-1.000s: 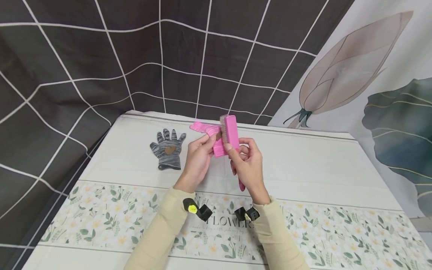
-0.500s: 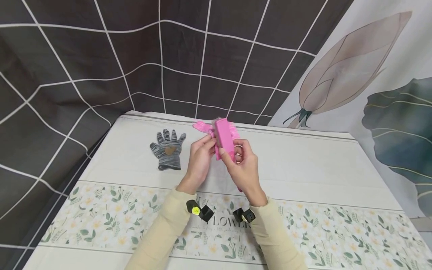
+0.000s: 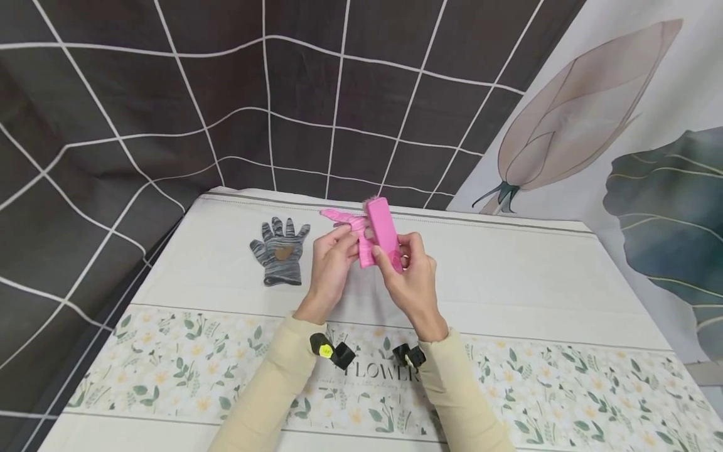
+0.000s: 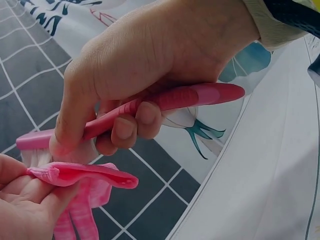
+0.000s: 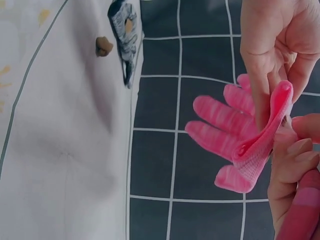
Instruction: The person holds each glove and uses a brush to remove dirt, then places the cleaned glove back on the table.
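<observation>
Left hand pinches pink streaky knit glove near cuff, up over white table. Right hand curls round pink plastic brush. Glove looks light, soft, floppy; cuff seems best hold. Brush looks stiff, maybe slippery; handle suits.

The left fingers pinch a pink glove beside the pink brush the right fingers hold.

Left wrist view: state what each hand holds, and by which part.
The right hand grips the pink brush by its handle, close to the head; the left hand pinches the pink glove near its cuff.
</observation>
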Tool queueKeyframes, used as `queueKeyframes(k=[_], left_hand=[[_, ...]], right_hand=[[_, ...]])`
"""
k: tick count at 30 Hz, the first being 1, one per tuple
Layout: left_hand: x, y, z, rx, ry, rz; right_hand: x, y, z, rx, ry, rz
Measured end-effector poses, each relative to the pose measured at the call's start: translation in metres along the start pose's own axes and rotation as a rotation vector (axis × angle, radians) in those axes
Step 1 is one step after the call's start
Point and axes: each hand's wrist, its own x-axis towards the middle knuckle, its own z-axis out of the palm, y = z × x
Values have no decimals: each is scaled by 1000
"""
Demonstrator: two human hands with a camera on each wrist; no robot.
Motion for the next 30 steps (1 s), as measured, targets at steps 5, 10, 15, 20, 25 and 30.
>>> queueKeyframes(k=[5,10,15,20,25,30], left_hand=[[-15,52,28,71,55,-54],[-11,42,24,91,53,-22],[-2,-3,3,31,45,59],[-16,33,22,165,75,8],[-36,93,51,255,85,-51],[-41,118,65,265,130,-92]], right_hand=[[1,2,0,-22,6,2],[1,6,-1,-35,7,13],[0,12,-2,-21,18,38],[-4,23,5,176,13,68],[-6,1,6,210,-42,29],[-9,11,15,46,-14,-26]])
